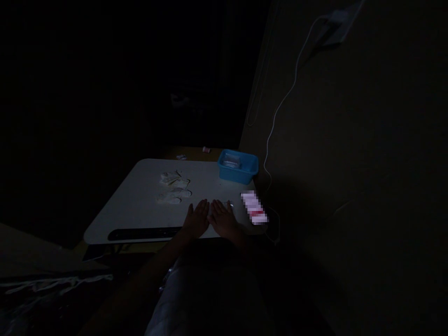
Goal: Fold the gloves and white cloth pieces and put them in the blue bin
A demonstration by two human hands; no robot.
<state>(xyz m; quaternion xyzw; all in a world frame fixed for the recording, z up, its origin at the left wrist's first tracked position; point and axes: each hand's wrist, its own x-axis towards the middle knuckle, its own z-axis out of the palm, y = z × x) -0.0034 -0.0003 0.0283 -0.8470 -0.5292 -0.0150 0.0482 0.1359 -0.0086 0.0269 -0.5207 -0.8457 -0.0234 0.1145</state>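
Observation:
My left hand (196, 221) and my right hand (223, 219) are held side by side over the front edge of a white table (129, 205). Both look palm up, with fingers stretched forward and nothing visible in them. A small shiny clear item (229, 204), too dim to name, shows just behind my right hand's fingers. To the left and farther back lie white cloth pieces that look like gloves (175, 192), with yellowish edging. A lit phone (254, 207) rests at the table's right edge, close to my right hand.
At the back right corner stands a blue plastic basket (236, 175) with a clear container (231, 161) inside. A dark slot (143, 233) runs along the table's front. Beyond the table is a small pink spool-like item (206, 150). A white cable (296, 74) hangs down the right wall.

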